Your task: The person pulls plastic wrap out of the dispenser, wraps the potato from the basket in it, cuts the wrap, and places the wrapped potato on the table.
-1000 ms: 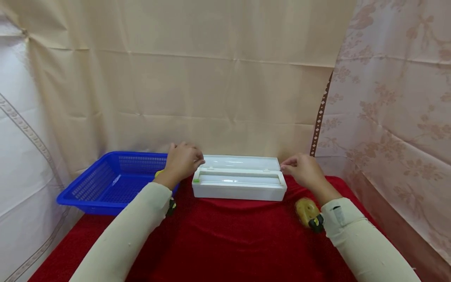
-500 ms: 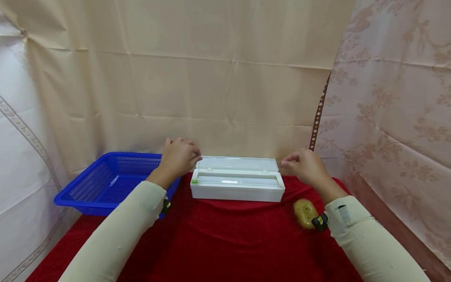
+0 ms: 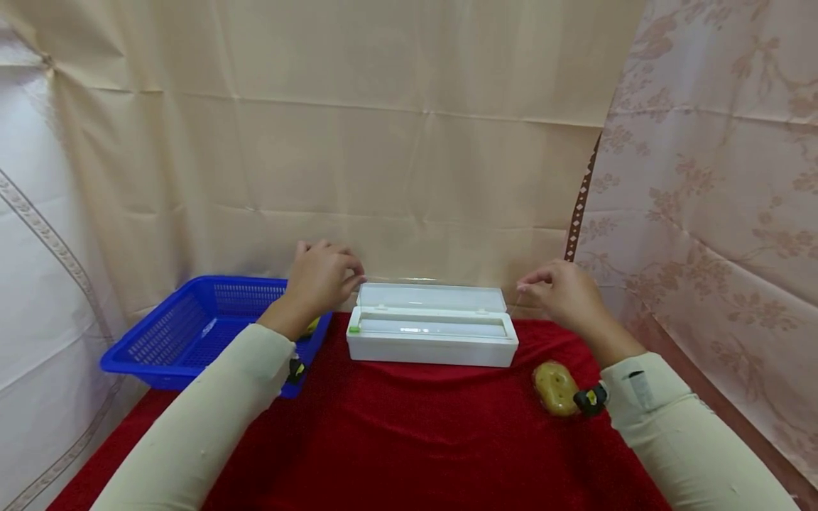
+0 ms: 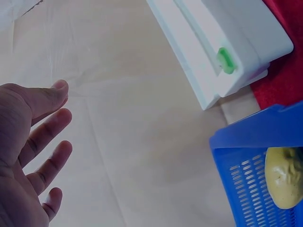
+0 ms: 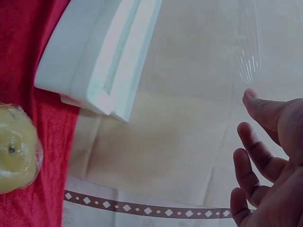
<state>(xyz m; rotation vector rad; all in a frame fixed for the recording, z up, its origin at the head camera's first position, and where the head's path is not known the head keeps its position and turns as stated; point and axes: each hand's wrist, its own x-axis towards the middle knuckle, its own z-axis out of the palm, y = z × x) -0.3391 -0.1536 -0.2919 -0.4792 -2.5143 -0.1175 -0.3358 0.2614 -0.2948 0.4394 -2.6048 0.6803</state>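
As your left hand (image 3: 322, 278) and right hand (image 3: 567, 292) pinch thin transparent plastic film (image 5: 251, 65) above the long white plastic box (image 3: 431, 351), expect the film to be light, limp, clingy; grip its corners.

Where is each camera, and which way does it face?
Head: on the head, facing forward and down at the white box; the left hand, right hand and sleeves show.
Left wrist: worn there, facing the left hand; only that hand shows, with the box and blue basket.
Right wrist: worn there, facing the right hand; only that hand shows, with the box and wrapped yellow item.
Both wrist views share the box, from opposite ends.
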